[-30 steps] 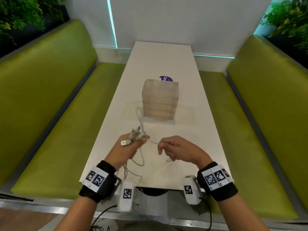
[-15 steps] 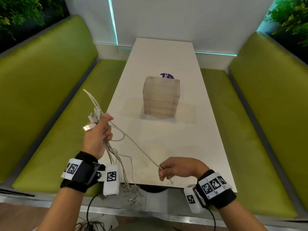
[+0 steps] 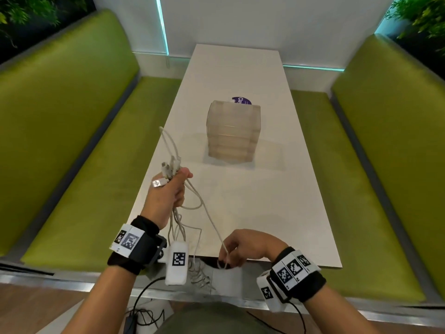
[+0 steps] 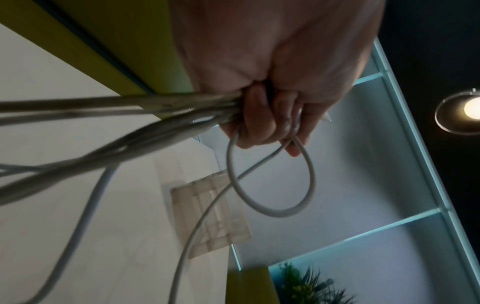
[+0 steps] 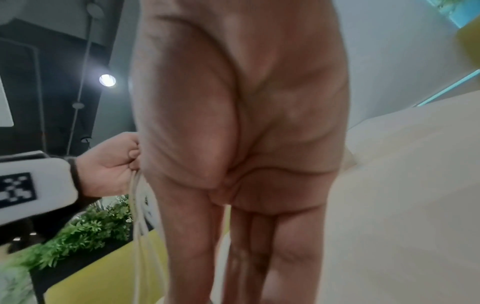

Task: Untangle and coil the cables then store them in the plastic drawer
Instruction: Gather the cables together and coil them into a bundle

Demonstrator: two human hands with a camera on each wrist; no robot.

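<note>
While the right hand (image 3: 243, 247) pinches one strand at the table's (image 3: 277, 213) near edge, the left hand (image 3: 168, 196) clamps the bunched cables (image 3: 173, 162) above it. Untangling continues; next, draw that strand free. Beyond stands the plastic drawer (image 3: 233, 131), seemingly closed.

Green benches (image 3: 72, 131) are flanking the white tabletop (image 3: 240, 75); cyan light strips (image 3: 161, 22) are glowing along the white wall (image 3: 265, 20).
</note>
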